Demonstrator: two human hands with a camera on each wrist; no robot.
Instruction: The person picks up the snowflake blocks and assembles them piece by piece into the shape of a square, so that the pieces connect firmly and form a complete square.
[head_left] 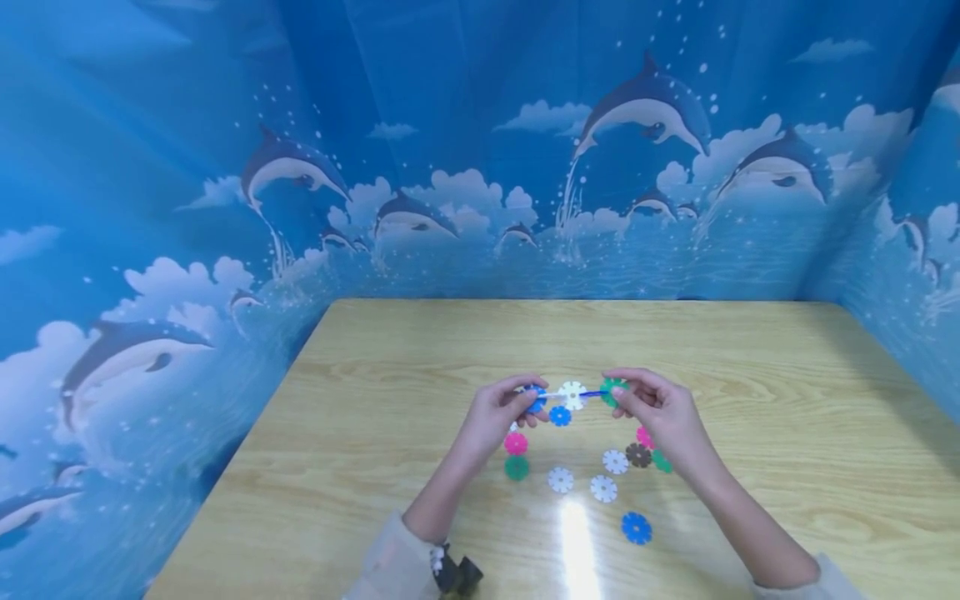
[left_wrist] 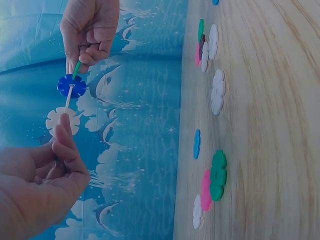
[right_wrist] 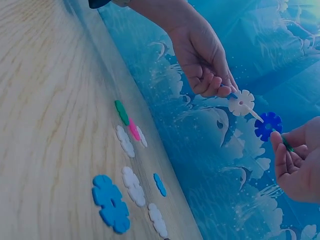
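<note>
A short chain of interlocking notched discs stretches between both hands, above the table. Its left end is a blue disc (head_left: 535,400), pinched by the thumb and fingers of my left hand (head_left: 495,414). My right hand (head_left: 666,414) pinches the green disc (head_left: 612,392) at the other end. Between them, a white disc (head_left: 573,396) faces the head camera, flanked by pieces seen edge-on, one white and one blue. In the right wrist view, that blue link (right_wrist: 268,126) shows its face beside my right fingers. My left fingers partly cover their disc in both wrist views.
Loose discs lie on the wooden table (head_left: 420,350): a pink one (head_left: 516,443) and a green one (head_left: 517,468) at left, several white ones (head_left: 561,480) mid-table, a brown one (head_left: 638,454) under the right forearm, and a blue one (head_left: 637,528) nearer. A dolphin-print curtain (head_left: 450,125) surrounds the table.
</note>
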